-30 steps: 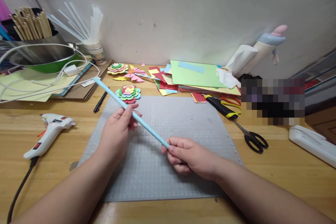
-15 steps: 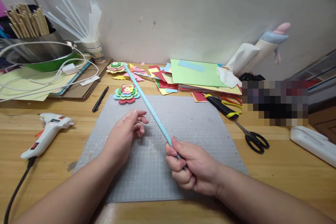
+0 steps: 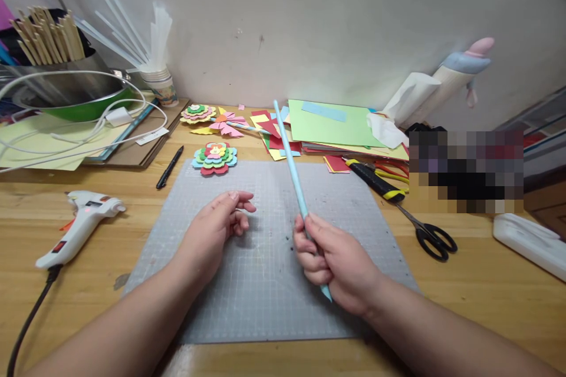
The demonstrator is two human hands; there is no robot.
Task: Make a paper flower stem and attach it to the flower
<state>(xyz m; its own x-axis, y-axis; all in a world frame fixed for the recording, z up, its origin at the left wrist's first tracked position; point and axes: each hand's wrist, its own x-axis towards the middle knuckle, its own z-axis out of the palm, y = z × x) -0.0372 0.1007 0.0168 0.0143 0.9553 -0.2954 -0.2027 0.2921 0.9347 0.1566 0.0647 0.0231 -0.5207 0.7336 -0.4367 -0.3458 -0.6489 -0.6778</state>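
My right hand [image 3: 331,259] is wrapped round the lower part of a light-blue paper stick [image 3: 292,165], which leans up and slightly left. Its pointed lower end pokes out below my fingers. Over the left half of the grey cutting mat [image 3: 265,306], my left hand [image 3: 223,221] is held with fingers loosely curled and apart, holding nothing. A layered paper flower [image 3: 214,159] in red, blue, green and yellow lies at the mat's far left corner. Behind it are another layered flower [image 3: 197,113] and a pink paper flower [image 3: 227,125].
A white glue gun [image 3: 84,224] and a black pen [image 3: 170,168] lie left of the mat. To the right are a utility knife [image 3: 374,179] and scissors [image 3: 431,238]. Coloured paper sheets [image 3: 327,129] are stacked against the wall, and a paper cup [image 3: 160,85] holds white strips.
The paper stick has swung from a strong left slant to nearly upright. My right hand has shifted slightly right and loosened a little. My left hand has moved barely to the right.
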